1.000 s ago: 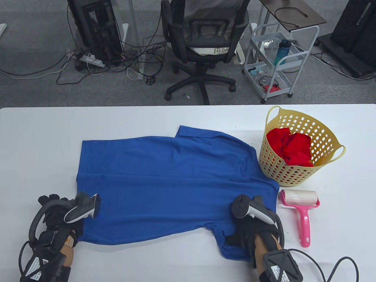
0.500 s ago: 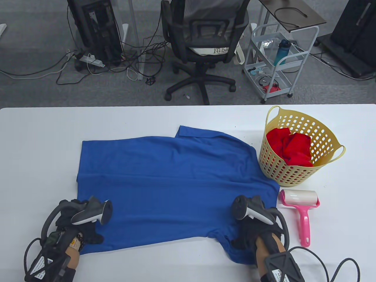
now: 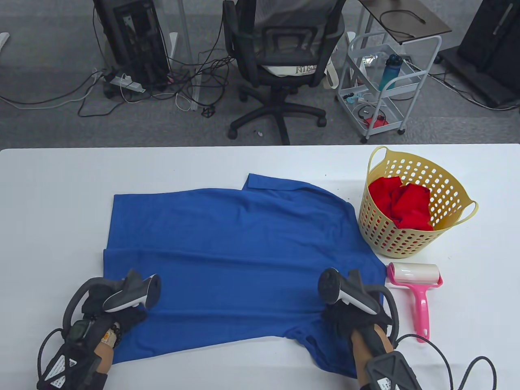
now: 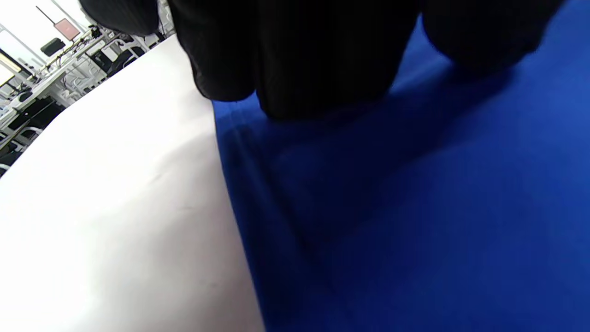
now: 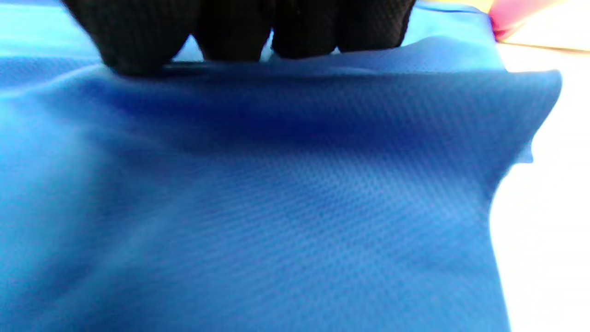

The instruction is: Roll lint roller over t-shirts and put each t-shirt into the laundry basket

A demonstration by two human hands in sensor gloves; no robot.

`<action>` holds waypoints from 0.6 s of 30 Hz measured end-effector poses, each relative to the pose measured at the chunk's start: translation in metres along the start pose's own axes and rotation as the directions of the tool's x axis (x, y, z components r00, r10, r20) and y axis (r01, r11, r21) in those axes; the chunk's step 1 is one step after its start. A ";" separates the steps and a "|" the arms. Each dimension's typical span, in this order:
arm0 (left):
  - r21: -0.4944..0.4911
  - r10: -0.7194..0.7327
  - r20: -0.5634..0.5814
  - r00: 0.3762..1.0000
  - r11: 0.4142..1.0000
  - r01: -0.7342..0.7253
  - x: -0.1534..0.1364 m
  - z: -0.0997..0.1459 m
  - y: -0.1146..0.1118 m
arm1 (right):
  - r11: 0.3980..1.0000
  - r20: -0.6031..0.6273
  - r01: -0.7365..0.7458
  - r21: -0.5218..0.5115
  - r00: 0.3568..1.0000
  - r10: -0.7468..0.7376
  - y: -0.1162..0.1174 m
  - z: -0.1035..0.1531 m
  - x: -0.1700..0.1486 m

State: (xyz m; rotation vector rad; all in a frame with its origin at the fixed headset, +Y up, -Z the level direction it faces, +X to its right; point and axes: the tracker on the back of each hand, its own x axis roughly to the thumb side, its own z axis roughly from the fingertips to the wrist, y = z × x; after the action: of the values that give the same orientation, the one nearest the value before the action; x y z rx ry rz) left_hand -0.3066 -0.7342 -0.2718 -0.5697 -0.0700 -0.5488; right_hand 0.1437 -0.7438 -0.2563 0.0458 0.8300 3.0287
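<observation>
Lying spread flat across the middle of the white table [image 3: 61, 195] is a blue t-shirt [image 3: 235, 243], and both gloved hands are resting on its near edge. The left hand [image 3: 115, 313] is coming in from the bottom left, sitting on the shirt's near-left corner with a tracker on its back; in the left wrist view its fingers [image 4: 295, 60] are lying against the cloth, though whether they are pinching it cannot be told. The right hand [image 3: 351, 315] is coming in from the bottom right, near the sleeve; in the right wrist view its fingertips [image 5: 239, 32] are pressing down on a raised fold of fabric, and its grip cannot be told either. A pink lint roller [image 3: 416, 290] is lying untouched just right of the shirt. Behind it, a yellow laundry basket [image 3: 384, 235] is holding a red garment [image 3: 402, 203].
</observation>
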 end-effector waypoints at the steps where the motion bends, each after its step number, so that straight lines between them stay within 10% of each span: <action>1: -0.001 -0.002 -0.008 1.000 1.000 0.002 -0.001 0.001 0.000 | 1.000 0.001 -0.008 -0.003 1.000 0.008 0.000 0.002 0.001; 10: 0.146 0.028 0.070 0.997 0.989 -0.038 0.024 0.002 0.006 | 0.980 0.041 -0.042 -0.197 0.998 0.051 0.000 0.006 0.014; 18: -0.092 0.007 0.196 0.981 0.996 0.012 0.041 -0.002 -0.009 | 0.968 -0.080 0.143 0.208 0.988 -0.129 0.029 -0.020 -0.008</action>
State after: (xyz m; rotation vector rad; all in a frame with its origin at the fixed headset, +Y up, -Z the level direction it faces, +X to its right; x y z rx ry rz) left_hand -0.2762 -0.7610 -0.2601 -0.7138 -0.2328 -0.4989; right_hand 0.1509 -0.7790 -0.2593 -0.1077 1.1113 2.8161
